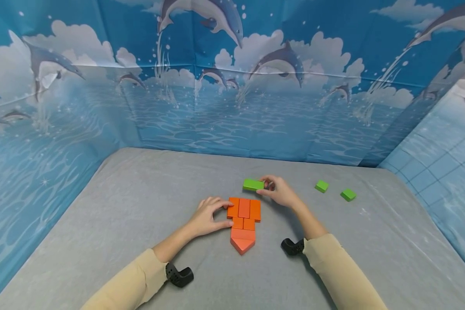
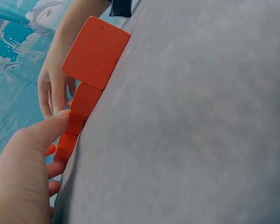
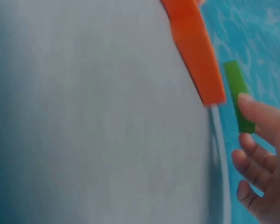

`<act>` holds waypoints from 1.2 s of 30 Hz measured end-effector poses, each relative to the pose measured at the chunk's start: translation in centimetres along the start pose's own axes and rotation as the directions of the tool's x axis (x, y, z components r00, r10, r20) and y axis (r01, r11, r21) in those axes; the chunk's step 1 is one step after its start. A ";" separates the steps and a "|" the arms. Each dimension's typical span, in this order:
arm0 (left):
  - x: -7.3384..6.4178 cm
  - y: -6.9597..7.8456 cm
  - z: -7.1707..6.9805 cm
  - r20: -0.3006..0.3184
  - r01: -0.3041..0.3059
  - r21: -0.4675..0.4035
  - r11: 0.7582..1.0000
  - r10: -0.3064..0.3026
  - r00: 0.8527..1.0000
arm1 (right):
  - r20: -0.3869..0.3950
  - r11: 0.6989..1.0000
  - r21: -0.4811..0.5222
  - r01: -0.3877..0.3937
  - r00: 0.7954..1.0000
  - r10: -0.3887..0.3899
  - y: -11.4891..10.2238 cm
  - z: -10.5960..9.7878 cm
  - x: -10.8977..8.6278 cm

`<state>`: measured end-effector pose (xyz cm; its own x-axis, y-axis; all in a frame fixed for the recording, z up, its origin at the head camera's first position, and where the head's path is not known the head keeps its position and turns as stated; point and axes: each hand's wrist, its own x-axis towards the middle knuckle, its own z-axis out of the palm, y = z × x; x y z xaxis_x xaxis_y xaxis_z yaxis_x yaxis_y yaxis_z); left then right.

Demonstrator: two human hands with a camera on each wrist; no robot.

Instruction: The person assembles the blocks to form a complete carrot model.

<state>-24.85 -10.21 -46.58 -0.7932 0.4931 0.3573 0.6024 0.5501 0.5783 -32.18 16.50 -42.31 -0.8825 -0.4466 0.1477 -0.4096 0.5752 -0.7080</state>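
Note:
Several orange blocks lie joined in a figure on the grey cloth, with a pointed block at its near end. My left hand holds the figure's left side, its curved index finger at the far-left orange block and the thumb lower down. In the left wrist view, the left thumb touches an orange block. Just beyond the figure, my right hand pinches a long green block by its right end. The right wrist view shows the thumb across this green block, apart from the orange ones.
Two small green blocks, one nearer and one farther right, lie on the grey cloth. A blue dolphin-print curtain closes off the back and sides. Black wrist devices sit at both cuffs.

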 end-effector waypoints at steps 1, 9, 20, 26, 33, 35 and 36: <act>0.0 0.0 0.0 0.002 0.002 0.000 1.000 -0.002 1.000 | 0.011 1.000 -0.003 0.004 1.000 -0.004 0.0 0.3 0.2; 0.0 -0.3 0.1 0.010 0.013 -0.001 1.000 -0.013 1.000 | 0.064 1.000 0.003 0.006 0.998 -0.006 -0.6 1.5 1.2; 0.1 -0.3 0.2 -0.006 -0.006 0.004 1.000 0.006 1.000 | 0.100 1.000 0.004 0.014 0.995 -0.014 -0.6 1.7 1.3; 0.1 -0.4 0.2 -0.008 -0.005 -0.003 1.000 0.005 1.000 | 0.101 1.000 0.007 0.023 0.995 -0.024 -0.4 1.7 1.4; 0.1 -0.2 0.0 0.002 -0.001 -0.005 1.000 0.001 1.000 | 0.132 0.996 0.017 0.087 0.987 -0.088 0.0 1.6 1.3; 0.1 -0.2 0.0 0.003 0.003 -0.007 1.000 -0.003 1.000 | 0.137 0.996 0.021 0.086 0.987 -0.088 -0.5 1.5 1.1; 0.1 -0.2 0.0 0.005 0.004 -0.008 1.000 -0.004 1.000 | 0.141 0.997 0.025 0.079 0.987 -0.082 -1.0 1.4 0.9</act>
<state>-25.04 -10.30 -46.71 -0.7953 0.4940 0.3513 0.5983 0.5467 0.5858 -32.26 14.57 -42.40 -0.8047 -0.5841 0.1064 -0.4720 0.5207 -0.7113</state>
